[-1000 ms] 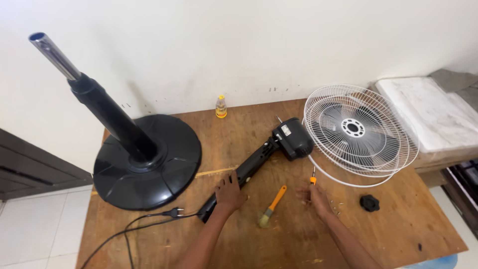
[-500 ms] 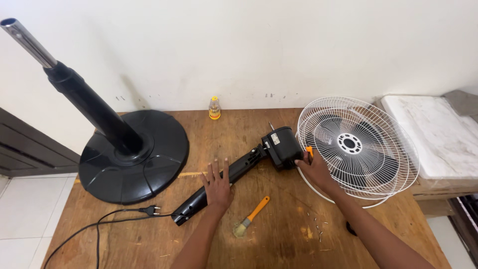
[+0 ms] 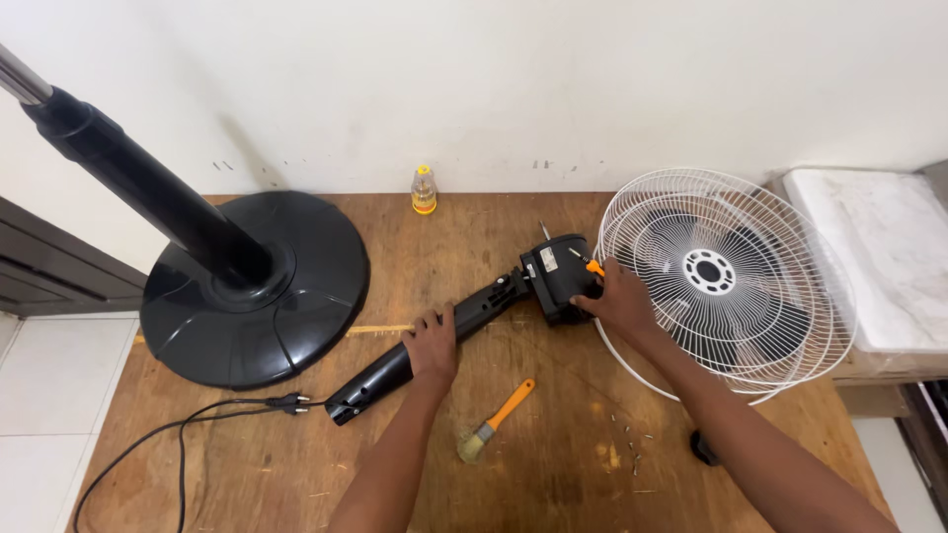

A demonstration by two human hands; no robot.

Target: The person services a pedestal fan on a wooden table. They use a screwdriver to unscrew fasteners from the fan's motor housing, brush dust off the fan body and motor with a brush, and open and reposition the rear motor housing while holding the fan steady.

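While the round black fan base point(image 3: 252, 296) with its slanted pole stood at the left of the wooden table point(image 3: 296, 464), a black power cord point(image 3: 188, 424) trailed from the left edge to a plug near the end of the fan's black neck tube point(image 3: 444, 331). The left hand point(image 3: 433, 345) lay flat and spread over that tube, pressing it down rather than gripping it. The tube looked stiff, hard plastic, probably light but prone to roll, so the middle of its length seemed the sound place to steady it. It ran diagonally up to the boxy black motor housing point(image 3: 558, 276) near the table's centre, which likely carried most of the weight. An orange-handled brush point(image 3: 494, 419) lay just below, and a small yellow-capped bottle point(image 3: 424, 190) stood by the wall. The right hand point(image 3: 617, 296) was closed around an orange-handled screwdriver point(image 3: 591, 266), its tip at the housing. Small screws point(image 3: 627, 439) lay scattered lower down. Further right, the white wire grille point(image 3: 726, 276) rested partly over a white slab point(image 3: 879, 247).
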